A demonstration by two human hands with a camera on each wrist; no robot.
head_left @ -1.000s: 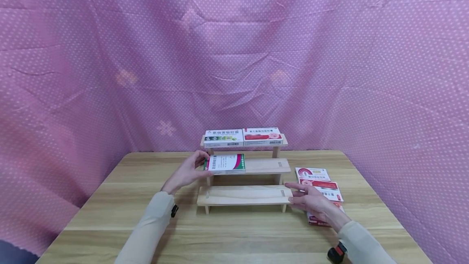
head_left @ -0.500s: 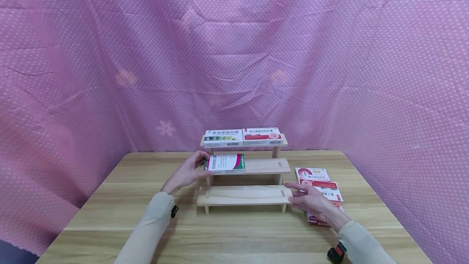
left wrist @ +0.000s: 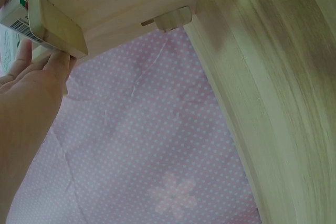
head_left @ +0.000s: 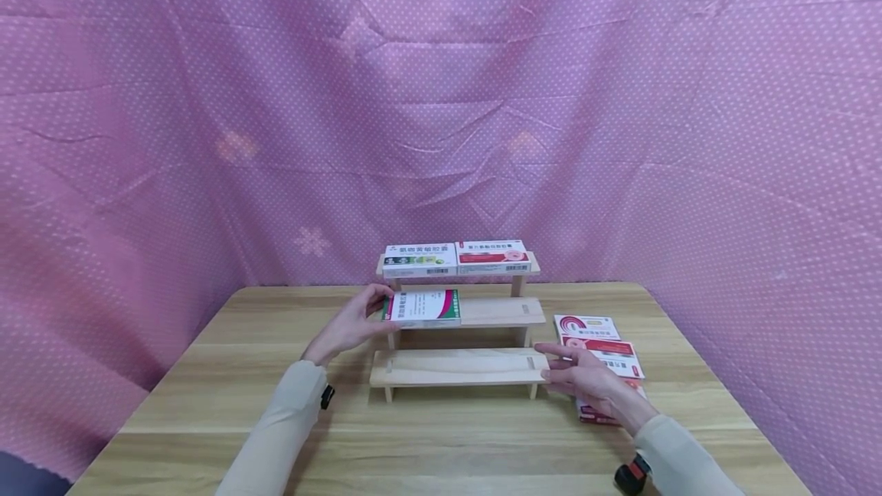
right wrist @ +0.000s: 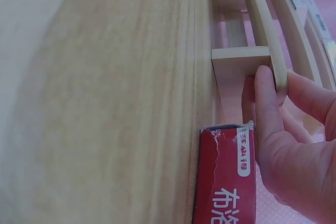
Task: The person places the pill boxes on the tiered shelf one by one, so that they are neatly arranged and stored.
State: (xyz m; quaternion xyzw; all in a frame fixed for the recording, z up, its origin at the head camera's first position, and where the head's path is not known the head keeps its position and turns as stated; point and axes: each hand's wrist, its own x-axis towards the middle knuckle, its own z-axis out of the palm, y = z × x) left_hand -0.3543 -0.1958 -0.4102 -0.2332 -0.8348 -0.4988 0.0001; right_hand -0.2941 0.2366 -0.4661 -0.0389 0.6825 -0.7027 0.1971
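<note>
A white medicine box (head_left: 423, 307) with green and magenta corners lies flat on the left of the middle tier of a wooden three-tier display stand (head_left: 462, 362). My left hand (head_left: 347, 325) holds this box by its left end, thumb along the front and fingers at the back. In the left wrist view, fingers (left wrist: 55, 66) also touch the tier's end. My right hand (head_left: 592, 383) pinches the right end of the lowest tier; the right wrist view shows its fingers (right wrist: 270, 100) against the board's edge and side support. No box lies on the lowest tier.
Two medicine boxes, one with green print (head_left: 420, 259) and one with a red band (head_left: 493, 256), lie side by side on the top tier. Several red-and-white boxes (head_left: 620, 358) overlap by my right hand. A pink dotted cloth (head_left: 441, 98) hangs behind the table (head_left: 413, 442).
</note>
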